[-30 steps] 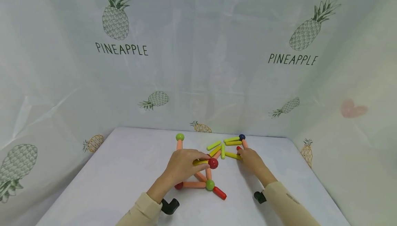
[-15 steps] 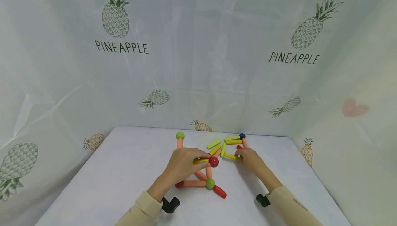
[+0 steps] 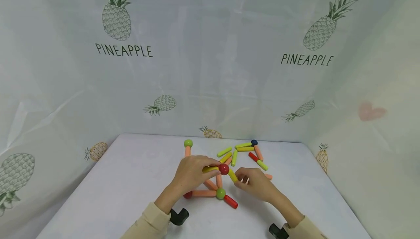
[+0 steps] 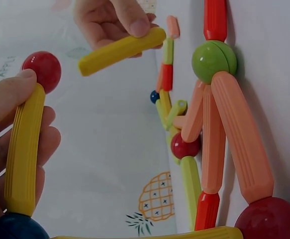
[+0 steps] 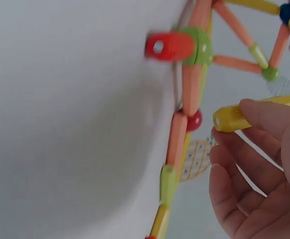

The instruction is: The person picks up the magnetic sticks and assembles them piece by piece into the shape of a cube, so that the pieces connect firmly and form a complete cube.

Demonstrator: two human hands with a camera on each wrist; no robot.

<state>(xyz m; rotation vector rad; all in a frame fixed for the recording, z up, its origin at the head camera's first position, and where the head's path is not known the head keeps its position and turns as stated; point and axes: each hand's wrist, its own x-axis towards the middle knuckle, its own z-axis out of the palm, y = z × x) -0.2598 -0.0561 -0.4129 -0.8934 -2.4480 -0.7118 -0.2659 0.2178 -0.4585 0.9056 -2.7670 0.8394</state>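
My left hand (image 3: 193, 173) grips a yellow stick (image 4: 24, 154) of a magnetic building set. A red ball (image 4: 43, 72) caps one end of that stick and a dark blue ball (image 4: 18, 229) joins the other. Between thumb and fingers, my right hand (image 3: 257, 186) pinches a second yellow stick (image 3: 232, 175). Its free end points at the red ball, a small gap apart in the left wrist view. Below lies the built frame: a green ball (image 3: 221, 193) with salmon sticks (image 3: 204, 193) and a red stick (image 3: 231, 201). My left hand hides part of the frame.
Several loose yellow and lime sticks (image 3: 234, 157) lie at the back of the white table (image 3: 131, 188), near another dark blue ball (image 3: 254, 143). A green ball (image 3: 188, 143) tops a salmon stick behind my left hand. Another salmon stick (image 3: 268, 176) lies partly behind my right hand.
My right hand has lifted a yellow stick from the loose pieces and carried it left and nearer me, up to the red ball. The left hand has hardly moved.
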